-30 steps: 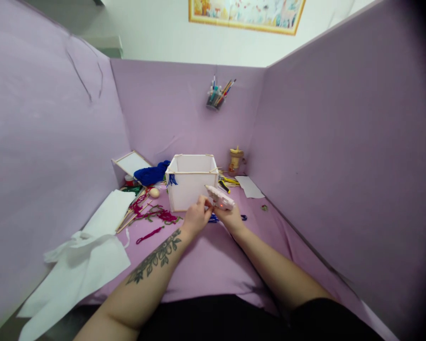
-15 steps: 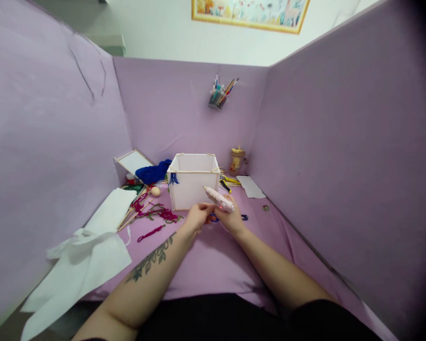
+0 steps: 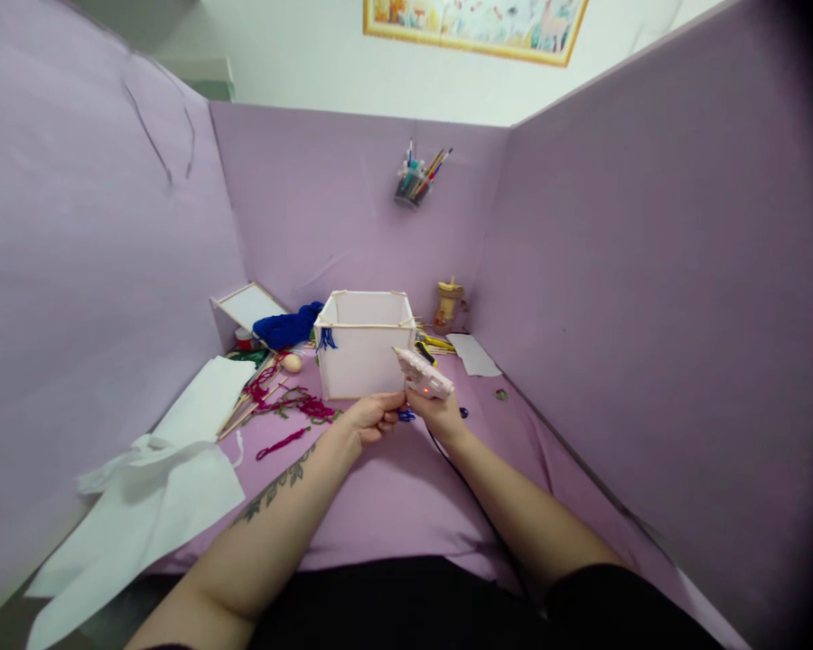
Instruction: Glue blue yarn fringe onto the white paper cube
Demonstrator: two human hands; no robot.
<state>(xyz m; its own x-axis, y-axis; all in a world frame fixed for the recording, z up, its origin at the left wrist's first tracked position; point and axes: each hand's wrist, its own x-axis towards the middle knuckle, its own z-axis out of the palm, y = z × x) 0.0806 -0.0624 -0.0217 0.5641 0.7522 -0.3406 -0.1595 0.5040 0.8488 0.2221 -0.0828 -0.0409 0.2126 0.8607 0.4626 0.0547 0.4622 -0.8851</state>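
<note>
We are at a gluing stage on the white box (image 3: 366, 348), an open-topped cube edged with thin wooden sticks that stands on the purple desk (image 3: 406, 506) at the centre of the frame. Our right hand (image 3: 435, 411) is closed around the grip of a pale pink glue gun (image 3: 424, 374), whose nozzle points up and left toward the box's lower right corner; a small red light shows on its body and a dark cord (image 3: 474, 506) trails back along our forearm. Our left hand (image 3: 371, 417) sits just in front of the box's near bottom edge with the fingers curled in, seemingly pinching something small and blue, though what it is we cannot tell. A blue tassel (image 3: 326, 339) hangs at the box's upper left corner. We judge that the next move calls for bringing nozzle and pinched piece together at the chosen spot on the box, steadying the light box so it does not slide, and keeping fingertips off hot glue. Left of the box lie red and green yarn pieces (image 3: 298, 403), wooden sticks (image 3: 247, 415), blue yarn (image 3: 285, 327) and white paper sheets (image 3: 155, 506); a pen cup (image 3: 412, 185) is fixed on the back partition. No brand, label or legible writing shows on anything; the framed picture (image 3: 474, 27) at the top shows only colours.
</note>
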